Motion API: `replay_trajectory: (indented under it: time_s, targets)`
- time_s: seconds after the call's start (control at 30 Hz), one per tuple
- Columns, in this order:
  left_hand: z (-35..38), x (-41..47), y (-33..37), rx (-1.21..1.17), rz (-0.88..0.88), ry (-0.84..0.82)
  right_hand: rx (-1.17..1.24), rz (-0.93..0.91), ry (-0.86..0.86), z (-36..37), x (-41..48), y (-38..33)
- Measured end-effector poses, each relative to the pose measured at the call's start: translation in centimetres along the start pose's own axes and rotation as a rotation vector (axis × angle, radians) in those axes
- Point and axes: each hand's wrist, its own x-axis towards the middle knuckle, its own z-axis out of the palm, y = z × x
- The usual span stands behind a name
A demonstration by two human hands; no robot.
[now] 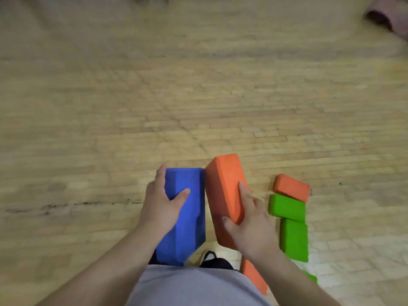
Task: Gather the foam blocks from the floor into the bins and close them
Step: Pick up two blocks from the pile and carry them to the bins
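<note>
My left hand (162, 204) grips a large blue foam block (186, 219), fingers along its left side and thumb across its top face. My right hand (249, 224) grips a large orange foam block (225, 188), thumb on its left face and fingers over the right edge. Both blocks are held above the floor, side by side and nearly touching. On the floor to the right lie a small orange block (291, 187), a green block (287, 207) and a second green block (294, 239). Another orange block (254, 277) lies partly hidden under my right arm. No bin is in view.
A wood parquet floor (154, 96) fills the view, blurred by motion. My shoe (214, 260) shows between the held blocks. A pinkish object (390, 16) lies at the top right corner. A sliver of green (311, 277) shows beside my right forearm.
</note>
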Motion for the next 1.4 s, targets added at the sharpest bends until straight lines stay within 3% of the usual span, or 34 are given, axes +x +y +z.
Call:
replay_trajectory:
  time_s: [0.23,0.43,0.67,0.87,1.13,1.4]
  targets:
    - [-13.7,-6.7,-9.1,-0.176,-0.117,0.387,-0.144,-0.391,-0.183,4.9,-3.1,-13.7]
    - [-25.9,-15.4,-21.7,-0.333,-0.254,0.672,-0.179,-0.665,-0.323,15.0,-11.4,-26.3]
    - [-40.5,-28.5,-35.0,-0.327,-0.397,0.971,-0.131,-0.902,-0.532,28.5,-25.3,-39.3]
    - [-47.1,-35.1,-41.4,-0.383,-0.505,1.126,-0.148,-1.046,-0.642,35.2,-32.4,-47.0]
    - [-52.8,-35.1,-47.6,-0.447,-0.666,1.311,-0.168,-1.175,-0.79,44.0,-33.8,-56.2]
    - [-63.4,-25.2,-50.5,-0.451,-0.732,1.441,-0.168,-1.298,-0.901,52.0,-27.7,-71.1]
